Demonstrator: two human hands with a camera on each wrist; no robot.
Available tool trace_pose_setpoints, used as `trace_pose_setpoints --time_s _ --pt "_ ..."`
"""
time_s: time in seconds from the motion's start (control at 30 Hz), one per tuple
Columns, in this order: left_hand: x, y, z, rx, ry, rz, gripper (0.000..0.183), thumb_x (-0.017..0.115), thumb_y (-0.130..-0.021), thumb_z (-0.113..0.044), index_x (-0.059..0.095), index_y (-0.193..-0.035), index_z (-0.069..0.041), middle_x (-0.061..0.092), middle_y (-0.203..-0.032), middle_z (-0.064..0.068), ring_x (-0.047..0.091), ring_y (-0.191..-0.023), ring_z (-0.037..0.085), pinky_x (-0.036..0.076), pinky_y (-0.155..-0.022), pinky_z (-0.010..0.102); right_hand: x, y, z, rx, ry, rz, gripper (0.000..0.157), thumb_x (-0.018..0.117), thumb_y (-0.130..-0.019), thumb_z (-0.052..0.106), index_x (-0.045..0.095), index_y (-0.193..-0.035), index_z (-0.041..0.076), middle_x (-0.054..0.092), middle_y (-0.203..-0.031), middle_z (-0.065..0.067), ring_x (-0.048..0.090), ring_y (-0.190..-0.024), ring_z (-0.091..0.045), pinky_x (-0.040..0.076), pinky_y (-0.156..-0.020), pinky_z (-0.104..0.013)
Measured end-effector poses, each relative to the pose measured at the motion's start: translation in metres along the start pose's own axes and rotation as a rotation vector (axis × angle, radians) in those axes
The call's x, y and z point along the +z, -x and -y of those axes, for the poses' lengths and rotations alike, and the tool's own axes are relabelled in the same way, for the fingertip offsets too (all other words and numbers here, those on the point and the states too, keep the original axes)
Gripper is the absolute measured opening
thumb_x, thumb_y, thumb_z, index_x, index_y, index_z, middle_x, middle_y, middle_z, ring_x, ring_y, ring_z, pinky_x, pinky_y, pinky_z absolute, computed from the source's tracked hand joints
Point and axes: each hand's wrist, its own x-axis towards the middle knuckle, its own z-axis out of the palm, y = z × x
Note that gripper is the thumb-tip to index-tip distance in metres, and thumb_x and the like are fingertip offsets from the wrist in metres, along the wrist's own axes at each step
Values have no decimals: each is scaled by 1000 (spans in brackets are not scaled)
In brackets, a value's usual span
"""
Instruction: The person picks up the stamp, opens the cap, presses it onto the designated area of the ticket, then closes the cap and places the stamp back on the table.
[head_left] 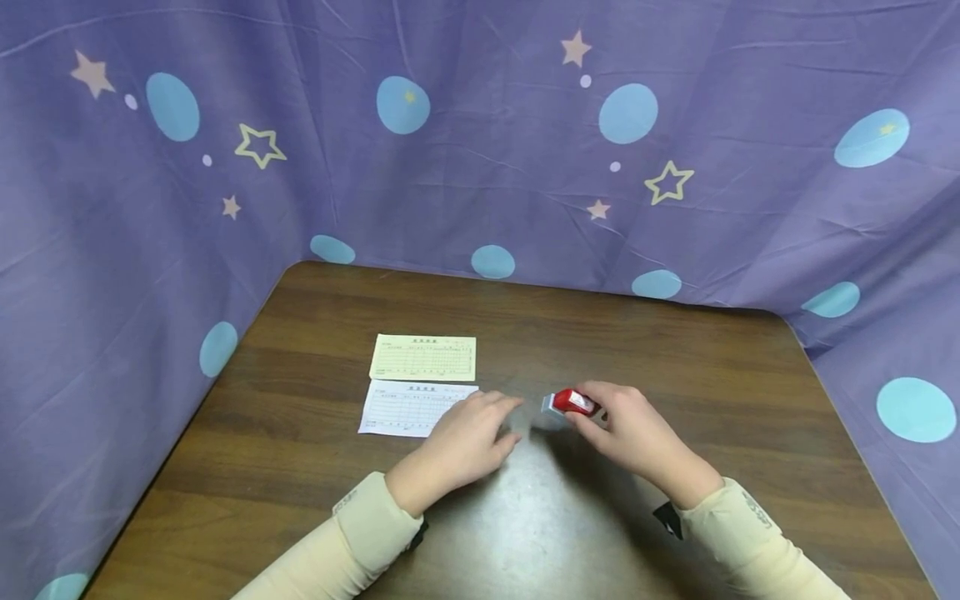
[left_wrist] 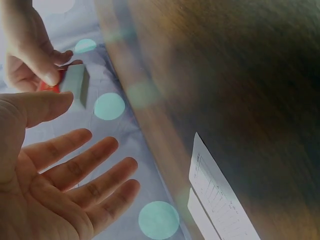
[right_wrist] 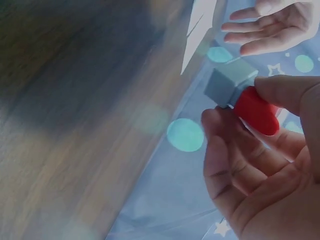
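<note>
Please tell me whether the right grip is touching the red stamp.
Touching. The right wrist view shows it: the right grip holds the red stamp, with the thumb laid directly against its red body.

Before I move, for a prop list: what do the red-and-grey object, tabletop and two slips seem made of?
The red-and-grey object: probably plastic, smooth and moulded-looking. The tabletop: wood or wood-look laminate, with brown grain and a soft glare. The yellow slip and white slip: likely paper, thin and matte, with printed lines.
</note>
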Motion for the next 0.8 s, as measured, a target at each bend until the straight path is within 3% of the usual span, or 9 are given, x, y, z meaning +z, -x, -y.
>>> trace_pose_setpoints --time_s 0.3,0.53,0.8 --pt "0 -3 -1 -35 113 -4 45 79 -90 -24 68 -128 -3 70 -120 9 64 -108 26 52 -92 42 -2 1 12 -140 -188 -16 22 79 -89 10 70 -109 10 66 -92 11 63 -78 -6 57 -64 -28" --pt "-3 -4 -2 -34 288 -46 36 83 -87 -19 73 -119 -6 73 -112 5 66 -102 28 52 -87 42 -3 0 16 -223 -226 -35 23 79 -88 6 69 -109 10 67 -95 9 62 -77 -7 57 -63 -26" --pt "-5 -4 -4 -33 316 -47 35 84 -87 -20 74 -118 -7 74 -108 4 66 -100 28 51 -85 41 -4 1 17 -241 -242 -40 26 79 -88 5 69 -111 12 68 -98 8 62 -78 -8 55 -64 -23"
